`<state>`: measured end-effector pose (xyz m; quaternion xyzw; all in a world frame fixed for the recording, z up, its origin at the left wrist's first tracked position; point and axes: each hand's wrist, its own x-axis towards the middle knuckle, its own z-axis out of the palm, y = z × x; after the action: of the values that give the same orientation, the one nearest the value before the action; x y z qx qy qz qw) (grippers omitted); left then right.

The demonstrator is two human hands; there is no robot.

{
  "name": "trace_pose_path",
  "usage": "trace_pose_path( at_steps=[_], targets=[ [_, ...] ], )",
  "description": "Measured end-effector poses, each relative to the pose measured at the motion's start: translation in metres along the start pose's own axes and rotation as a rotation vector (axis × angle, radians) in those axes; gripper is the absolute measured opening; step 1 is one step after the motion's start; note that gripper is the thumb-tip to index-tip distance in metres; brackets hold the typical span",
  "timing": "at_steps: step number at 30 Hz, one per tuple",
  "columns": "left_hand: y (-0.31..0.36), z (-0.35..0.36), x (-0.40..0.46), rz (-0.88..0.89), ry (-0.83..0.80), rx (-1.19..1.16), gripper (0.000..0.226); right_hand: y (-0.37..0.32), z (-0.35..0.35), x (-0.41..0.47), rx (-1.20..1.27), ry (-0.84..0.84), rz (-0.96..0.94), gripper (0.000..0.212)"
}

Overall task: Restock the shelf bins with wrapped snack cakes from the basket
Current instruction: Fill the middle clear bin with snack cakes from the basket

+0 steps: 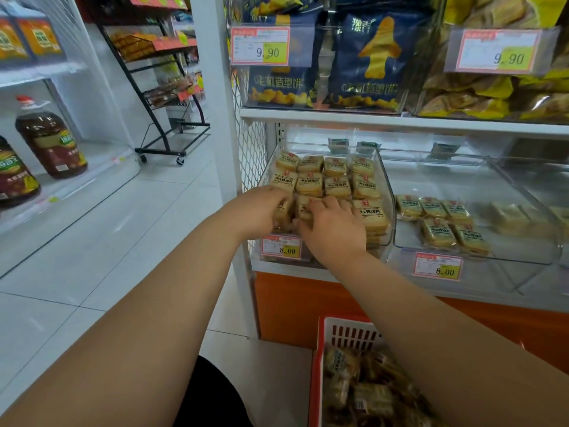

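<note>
Both hands reach into the front row of the left bin (388, 192), which is nearly full of wrapped cakes (337, 184). The left hand (261, 208) curls its fingers round a cake (281, 212) at the bin's front left corner. The right hand (334, 226) lies just beside it, fingers bent over the neighbouring cake (304, 208). Below the right forearm, the basket (351, 332) on the floor holds more cakes. The next bin (523, 257) is sparsely stocked.

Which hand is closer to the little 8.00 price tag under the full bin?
Right. The right hand sits just above and right of the tag, almost touching it. The left hand is higher, up at the cakes.
</note>
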<state>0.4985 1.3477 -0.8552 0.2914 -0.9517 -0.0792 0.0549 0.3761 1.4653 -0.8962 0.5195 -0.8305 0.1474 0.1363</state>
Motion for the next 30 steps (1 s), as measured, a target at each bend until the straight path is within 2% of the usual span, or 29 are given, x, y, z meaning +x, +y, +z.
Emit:
trace_pose_path(
  at_steps=[2, 4, 9, 11, 13, 17, 20, 22, 24, 25, 28, 30],
  targets=[
    [0.004, 0.004, -0.001, -0.018, 0.014, 0.09, 0.055, -0.001, 0.0, -0.001, -0.028, 0.017, 0.012, 0.048],
    [0.009, 0.01, -0.001, -0.016, 0.007, 0.155, 0.058, -0.002, 0.002, -0.003, -0.052, 0.016, 0.004, 0.047],
    [0.011, 0.014, 0.0, -0.008, -0.035, 0.07, 0.057, 0.012, -0.001, -0.007, 0.031, -0.122, -0.111, 0.054],
    [0.014, 0.014, -0.003, -0.011, -0.025, 0.063, 0.059, 0.023, -0.007, -0.014, 0.097, -0.192, -0.177, 0.061],
    [0.02, 0.016, -0.008, 0.006, 0.016, 0.075, 0.057, 0.036, -0.017, -0.024, 0.144, -0.195, -0.22, 0.061],
    [0.057, 0.025, -0.026, 0.099, 0.176, -0.049, 0.052, 0.071, -0.043, -0.061, 0.193, -0.137, -0.25, 0.046],
    [0.1, 0.037, -0.047, 0.191, 0.239, -0.25, 0.04, 0.097, -0.052, -0.1, 0.225, -0.242, -0.145, 0.03],
    [0.13, 0.056, -0.059, 0.223, 0.1, -0.422, 0.032, 0.115, -0.049, -0.134, 0.212, -0.421, -0.044, 0.02],
    [0.151, 0.079, -0.071, 0.184, -0.173, -0.634, 0.027, 0.127, -0.042, -0.165, 0.178, -0.604, 0.036, 0.012],
    [0.161, 0.093, -0.077, 0.165, -0.299, -0.688, 0.024, 0.133, -0.037, -0.18, 0.143, -0.704, 0.063, 0.014],
    [0.182, 0.139, -0.096, 0.163, -0.534, -0.617, 0.02, 0.146, -0.018, -0.212, 0.029, -0.974, 0.037, 0.033],
    [0.189, 0.163, -0.108, 0.219, -0.632, -0.526, 0.016, 0.148, -0.007, -0.23, 0.114, -1.043, 0.084, 0.035]
  ],
)
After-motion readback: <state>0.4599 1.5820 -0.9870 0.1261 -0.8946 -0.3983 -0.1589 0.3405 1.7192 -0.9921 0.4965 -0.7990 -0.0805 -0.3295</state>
